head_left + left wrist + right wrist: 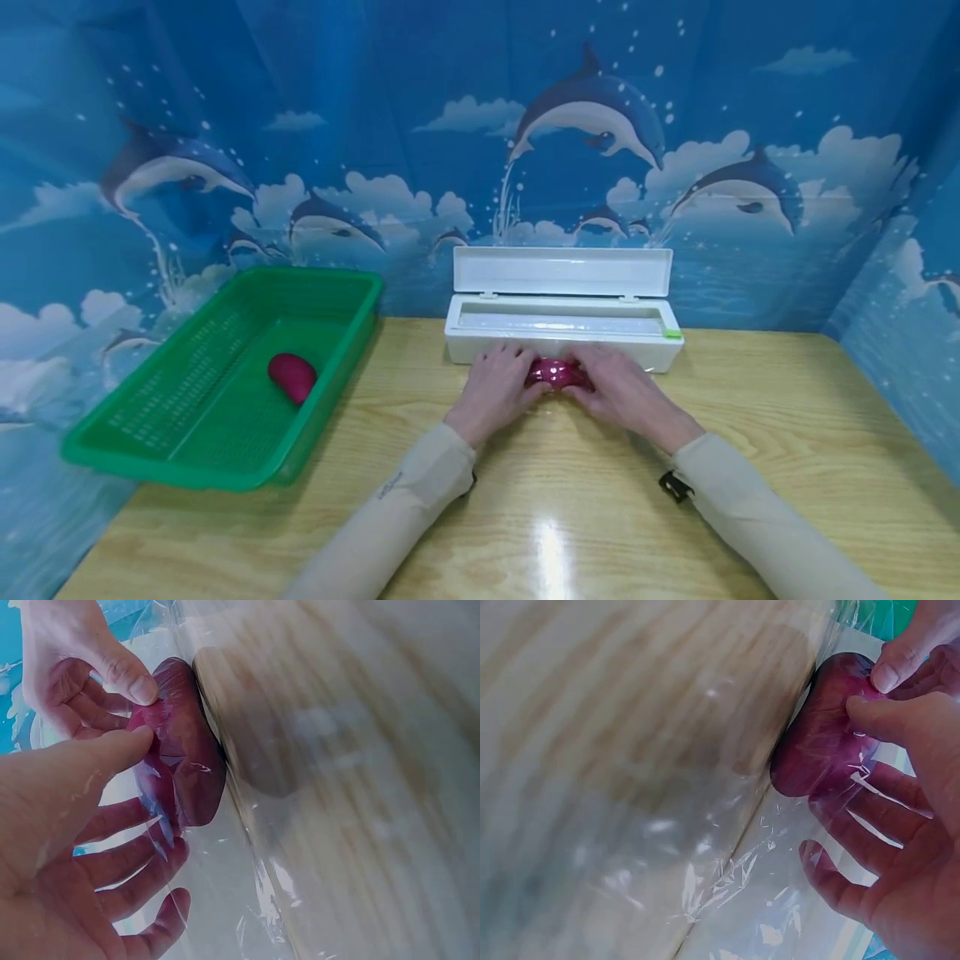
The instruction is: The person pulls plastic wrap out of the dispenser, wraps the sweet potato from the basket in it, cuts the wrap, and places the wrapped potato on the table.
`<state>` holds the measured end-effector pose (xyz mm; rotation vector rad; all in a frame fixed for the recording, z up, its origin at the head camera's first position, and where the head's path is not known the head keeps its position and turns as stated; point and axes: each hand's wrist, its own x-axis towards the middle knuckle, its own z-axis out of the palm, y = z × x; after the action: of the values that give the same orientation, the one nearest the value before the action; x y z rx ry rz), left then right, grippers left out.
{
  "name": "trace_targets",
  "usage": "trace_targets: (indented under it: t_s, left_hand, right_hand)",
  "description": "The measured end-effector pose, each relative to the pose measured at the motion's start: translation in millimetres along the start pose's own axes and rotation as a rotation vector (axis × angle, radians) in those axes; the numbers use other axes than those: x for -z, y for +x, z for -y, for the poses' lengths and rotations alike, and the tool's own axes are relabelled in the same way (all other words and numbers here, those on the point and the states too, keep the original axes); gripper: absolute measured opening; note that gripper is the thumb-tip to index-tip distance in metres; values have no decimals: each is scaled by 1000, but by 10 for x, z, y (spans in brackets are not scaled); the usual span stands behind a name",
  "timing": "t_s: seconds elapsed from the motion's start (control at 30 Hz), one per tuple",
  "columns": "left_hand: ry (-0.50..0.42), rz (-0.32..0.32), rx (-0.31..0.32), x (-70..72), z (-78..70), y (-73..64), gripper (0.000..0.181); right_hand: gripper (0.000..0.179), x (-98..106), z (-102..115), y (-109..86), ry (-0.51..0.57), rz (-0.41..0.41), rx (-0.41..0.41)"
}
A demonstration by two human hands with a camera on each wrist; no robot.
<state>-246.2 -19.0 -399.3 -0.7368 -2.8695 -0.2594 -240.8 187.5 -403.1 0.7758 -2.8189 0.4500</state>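
A smooth purplish-red oblong piece (556,373), shaped like a small sweet potato, lies on the table at the front of the white cling film box. Clear cling film (255,825) covers it and spreads in creases over the tabletop. My left hand (498,383) grips it from the left through the film, thumb pressed on its upper side. From the right my right hand (618,390) holds it the same way, and the two thumbs sit close together in the right wrist view. Behind both hands stands the cling film box (562,342), its lid (562,271) raised.
A green plastic basket (330,425) stands at the left, holding a second purplish-red piece (292,377). The film box carries a bright green tab (672,333) at its right end. A blue dolphin-print curtain (420,150) hangs behind the wooden table (787,433).
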Motion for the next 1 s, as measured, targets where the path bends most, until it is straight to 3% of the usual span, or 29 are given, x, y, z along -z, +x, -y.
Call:
trace_targets:
  t_s: [0.3, 0.57, 0.8, 1.0]
  left_hand:
    - [-50, 16, 6, 19, 9, -15, 47]
    - [-104, -15, 7, 11, 32, -32, 38]
    - [-94, -38, 13, 15, 29, -51, 42]
    - [-101, -59, 5, 54, 18, -54, 40]
  right_hand:
    - [48, 28, -80, -85, 164, 18, -26]
    - [30, 85, -228, -313, 232, -116, 17]
    - [23, 268, -370, -482, 181, -140, -83]
    - [23, 442, -584, -593, 129, -251, -168]
